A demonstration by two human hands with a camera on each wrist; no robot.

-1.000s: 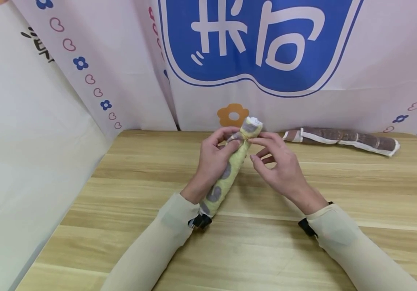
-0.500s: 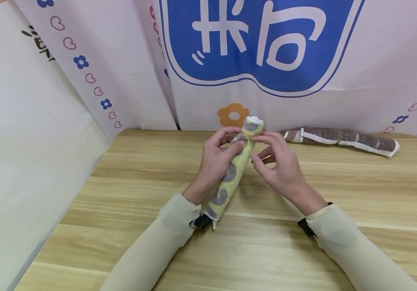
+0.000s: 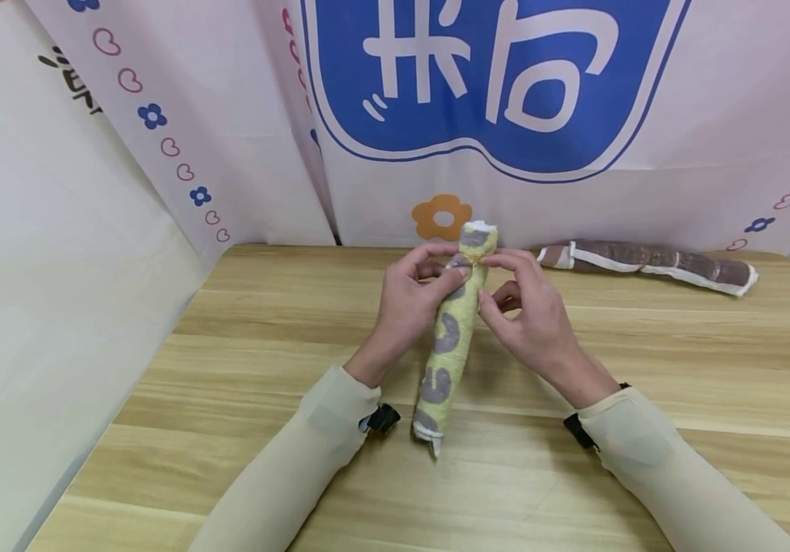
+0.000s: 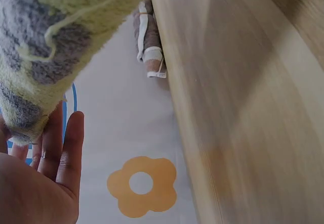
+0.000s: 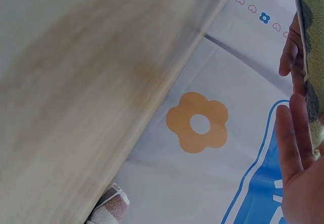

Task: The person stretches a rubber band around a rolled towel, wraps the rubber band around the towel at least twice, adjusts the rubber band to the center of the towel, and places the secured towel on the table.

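A yellow towel with grey patches, rolled into a long tube (image 3: 447, 337), slants upright between the hands in the head view. A thin yellowish band (image 3: 472, 259) cinches it near the white-edged top end. My left hand (image 3: 404, 303) grips the roll just under the band, thumb across the front and fingers behind. From the other side my right hand (image 3: 532, 310) holds it, index fingertip at the band and thumb against the roll's edge lower down. A loose thread (image 4: 50, 37) trails over the towel (image 4: 76, 6) in the left wrist view.
A brown rolled towel (image 3: 670, 262) with white edging and bands lies at the table's back right edge. The wooden table (image 3: 263, 368) ends at a printed cloth backdrop (image 3: 374, 207) with an orange flower. White cloth (image 3: 57, 268) hangs at the left.
The roll's lower end has swung right, away from the left wrist, so the roll stands more upright and its white-edged bottom shows. Both hands stay nearly in place around the band.
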